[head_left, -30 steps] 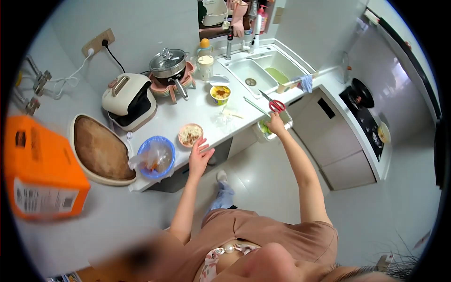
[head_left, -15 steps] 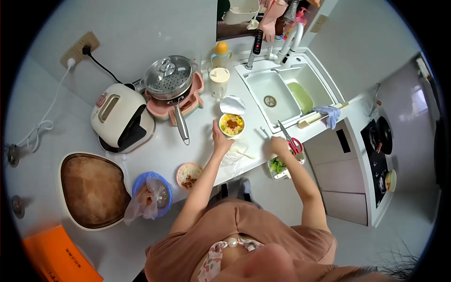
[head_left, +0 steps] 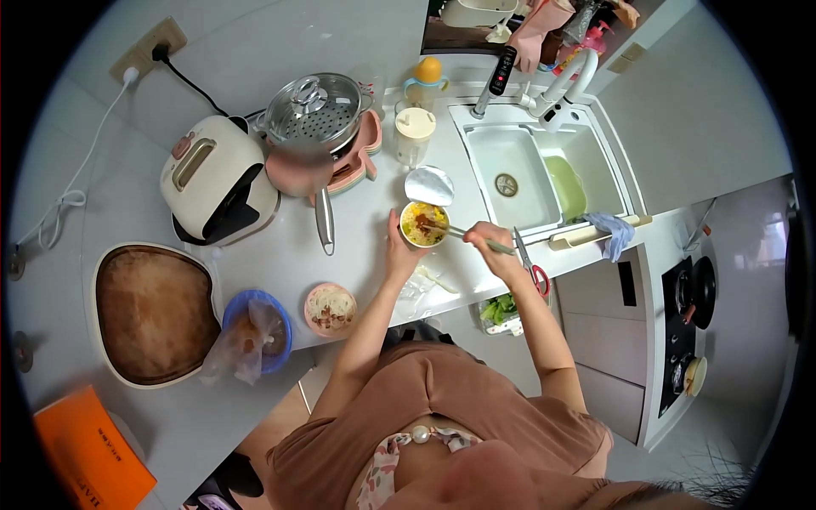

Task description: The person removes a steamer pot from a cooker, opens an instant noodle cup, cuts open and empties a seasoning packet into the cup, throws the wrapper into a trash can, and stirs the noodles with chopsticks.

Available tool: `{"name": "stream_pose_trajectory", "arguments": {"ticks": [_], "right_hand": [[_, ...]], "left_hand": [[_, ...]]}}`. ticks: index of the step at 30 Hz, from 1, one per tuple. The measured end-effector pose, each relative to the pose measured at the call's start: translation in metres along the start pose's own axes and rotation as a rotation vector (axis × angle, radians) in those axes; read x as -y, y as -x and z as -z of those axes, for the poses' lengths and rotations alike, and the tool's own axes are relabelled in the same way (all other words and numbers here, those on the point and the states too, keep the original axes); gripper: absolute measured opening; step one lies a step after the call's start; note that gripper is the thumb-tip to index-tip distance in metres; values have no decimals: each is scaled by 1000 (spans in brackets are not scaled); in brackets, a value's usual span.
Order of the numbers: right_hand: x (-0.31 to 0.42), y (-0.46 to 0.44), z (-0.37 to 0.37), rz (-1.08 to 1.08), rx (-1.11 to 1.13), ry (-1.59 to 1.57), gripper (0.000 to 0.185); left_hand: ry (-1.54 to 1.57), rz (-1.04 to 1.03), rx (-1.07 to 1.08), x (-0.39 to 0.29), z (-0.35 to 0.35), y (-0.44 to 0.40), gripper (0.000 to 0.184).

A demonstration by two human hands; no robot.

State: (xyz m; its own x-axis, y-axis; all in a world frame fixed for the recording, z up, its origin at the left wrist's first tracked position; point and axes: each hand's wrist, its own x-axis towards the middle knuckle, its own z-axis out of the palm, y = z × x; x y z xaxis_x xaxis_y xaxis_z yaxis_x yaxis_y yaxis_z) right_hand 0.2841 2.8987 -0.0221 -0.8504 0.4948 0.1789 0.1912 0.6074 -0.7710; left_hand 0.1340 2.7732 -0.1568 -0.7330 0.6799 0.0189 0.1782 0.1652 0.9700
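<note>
My left hand (head_left: 401, 248) wraps round the side of an instant noodle cup (head_left: 414, 241) on the counter. Its foil lid (head_left: 429, 185) is peeled back toward the far side. Yellow and green bits and a reddish-brown powder show inside. My right hand (head_left: 493, 245) grips a long-handled utensil (head_left: 456, 231); its tip is in the cup's contents, so I cannot tell whether it is a fork or a spoon. Close to my right wrist lie red-handled scissors (head_left: 539, 276). A crumpled clear wrapper (head_left: 422, 280) lies below the cup.
A container of green leaves (head_left: 499, 313) is at the counter's front edge. The sink (head_left: 501, 153) is to the right. At left are a pink bowl (head_left: 331, 308), a blue bowl (head_left: 285, 357) and a lidded pan (head_left: 314, 110). A tumbler (head_left: 414, 136) stands behind the cup.
My right hand has picked up the utensil from beside the scissors and brought its tip into the noodle cup. My left hand still holds the cup. The camera view has shifted slightly.
</note>
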Motion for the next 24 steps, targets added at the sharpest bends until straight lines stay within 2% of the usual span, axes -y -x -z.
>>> {"name": "stream_pose_trajectory", "arguments": {"ticks": [1,4,8,10,12,14,18,19,22,24], "right_hand": [[-3,-2,-7,73,14,91,31],[-5,0,-18,81,81,-21,29],[-5,3,-3,-268,20,-284,42],[-16,4,5,-385,-71,-513,39],[-27,7,3,-454,-51,-527,36],[-37,9,-15,-411,-1,-438,34],[-67,17,-44,-171,-160,-265,32],[-66,20,-50,-191,-260,-365,34],[-81,25,-64,-432,-569,-876,36],[-93,28,-70,-543,-657,-1127,35]], "left_hand": [[-7,-30,-17,2,-2,1,116],[-25,-99,-62,6,-7,3,115],[-70,-83,-59,5,-5,10,116],[-99,-69,-53,0,-3,14,116],[-123,-82,-57,-3,-3,17,116],[-100,-45,-60,-8,-1,21,109],[-113,-37,-44,-25,16,32,98],[-101,-54,-46,-31,22,35,94],[-75,-96,-65,-45,39,46,84],[-73,-108,-91,-52,50,55,79]]}}
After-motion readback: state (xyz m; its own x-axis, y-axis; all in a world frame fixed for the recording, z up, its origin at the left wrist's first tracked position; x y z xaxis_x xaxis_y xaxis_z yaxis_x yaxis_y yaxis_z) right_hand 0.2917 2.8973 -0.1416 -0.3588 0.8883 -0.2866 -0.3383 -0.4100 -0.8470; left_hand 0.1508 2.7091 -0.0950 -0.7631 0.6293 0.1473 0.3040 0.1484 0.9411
